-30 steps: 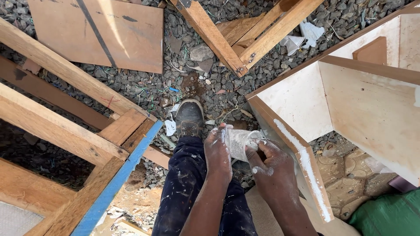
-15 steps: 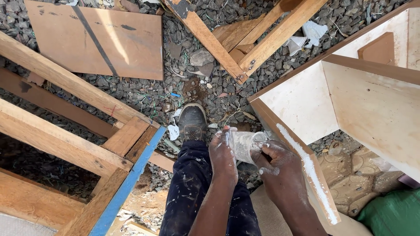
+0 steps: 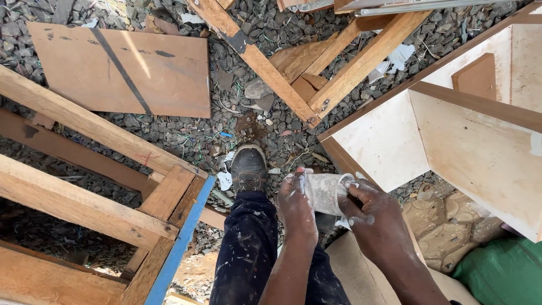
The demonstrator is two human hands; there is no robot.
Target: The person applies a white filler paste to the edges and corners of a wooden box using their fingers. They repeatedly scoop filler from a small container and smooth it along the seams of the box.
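A: What's in hand?

B: The left hand [image 3: 298, 206] wraps a white-smeared tub [image 3: 329, 192], held above the knee, just beside the cabinet [image 3: 389, 141] edge. The right hand [image 3: 375, 217] has its fingers curled at the tub's rim, seemingly scooping filler.

A: Next?

B: Likely carrying paste to the cabinet edge, keeping the tub steady.

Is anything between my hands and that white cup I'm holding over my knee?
No. The left hand wraps the white-smeared cup from the side, and the right hand has its fingers at the cup's rim. Both touch it directly, with nothing visible between. The wooden cabinet panel sits just beyond, apart from the cup.
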